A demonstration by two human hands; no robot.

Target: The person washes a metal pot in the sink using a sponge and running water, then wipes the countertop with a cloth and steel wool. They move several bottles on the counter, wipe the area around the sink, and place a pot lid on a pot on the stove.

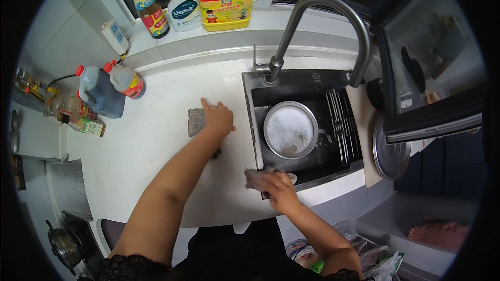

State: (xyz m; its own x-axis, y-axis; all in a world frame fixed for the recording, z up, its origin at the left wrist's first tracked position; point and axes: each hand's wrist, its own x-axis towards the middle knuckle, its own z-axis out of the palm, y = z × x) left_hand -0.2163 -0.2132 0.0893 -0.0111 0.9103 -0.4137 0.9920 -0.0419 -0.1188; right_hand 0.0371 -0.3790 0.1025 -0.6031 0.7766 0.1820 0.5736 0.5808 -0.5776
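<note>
My left hand (219, 118) is on the white countertop, fingers spread, at the right edge of a flat grey textured pad (196, 123). It partly covers the pad and grips nothing that I can see. Under my left wrist a small dark thing (216, 153) peeks out, mostly hidden. At the sink's front left corner my right hand (279, 190) is closed over a crumpled grey-brown rag (255, 180), pressing it at the rim. Inside the black sink (260, 148) stands a round metal pot (265, 131) with white suds in it.
A metal rack (341, 125) lies along the sink's right side, under the tall curved faucet (284, 41). Bottles (101, 93) crowd the counter's left back. A yellow jug (225, 2) and a spray bottle (185, 8) stand on the ledge. An open window (432, 57) juts in at right.
</note>
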